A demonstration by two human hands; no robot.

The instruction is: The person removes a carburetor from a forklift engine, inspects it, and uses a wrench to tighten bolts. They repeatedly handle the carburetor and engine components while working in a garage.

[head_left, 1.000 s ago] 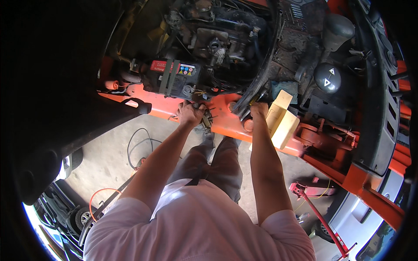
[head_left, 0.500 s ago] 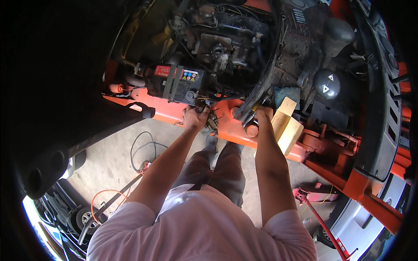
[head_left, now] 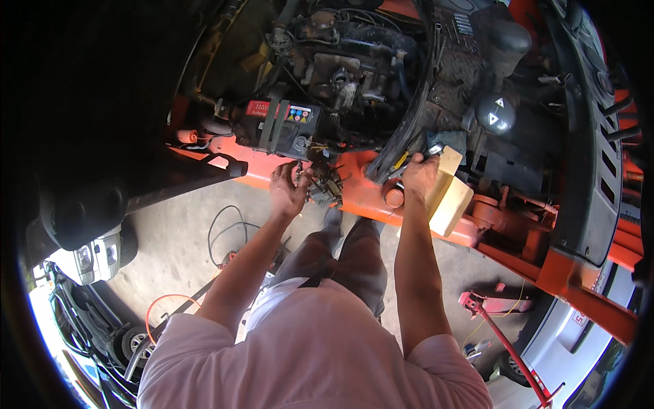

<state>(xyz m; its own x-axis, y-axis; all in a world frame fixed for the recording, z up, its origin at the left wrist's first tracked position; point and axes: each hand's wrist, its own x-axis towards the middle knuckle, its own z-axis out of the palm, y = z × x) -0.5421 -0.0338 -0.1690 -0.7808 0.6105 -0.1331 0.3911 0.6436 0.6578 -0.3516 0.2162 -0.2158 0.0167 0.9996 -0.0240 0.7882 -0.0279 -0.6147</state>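
My left hand (head_left: 289, 191) is raised at the orange frame (head_left: 255, 170), just in front of the black-and-red battery (head_left: 262, 126). Its fingers curl about a small metal part (head_left: 298, 172). Right beside it, a greasy metal assembly with linkages, like a carburettor (head_left: 328, 185), rests at the frame's edge. Over on the right, my right hand (head_left: 420, 174) is closed next to the pale yellow plastic tray (head_left: 449, 208); what it grips is hidden. A yellow-and-black tool handle (head_left: 400, 161) lies by its fingers, and a shiny metal piece (head_left: 434, 148) shows just beyond them.
The open engine (head_left: 344, 75) fills the far middle. A round orange cap (head_left: 394, 196) sticks up from the frame near my right wrist. A blue cloth (head_left: 449, 141), a black-knobbed lever (head_left: 494, 116) and several sockets (head_left: 463, 24) lie farther right. A red jack (head_left: 497, 303) stands on the floor.
My left hand has drawn back left from the metal assembly, with fingers raised. My right hand has shifted slightly right and upward, away from the yellow-handled tool toward the tray.
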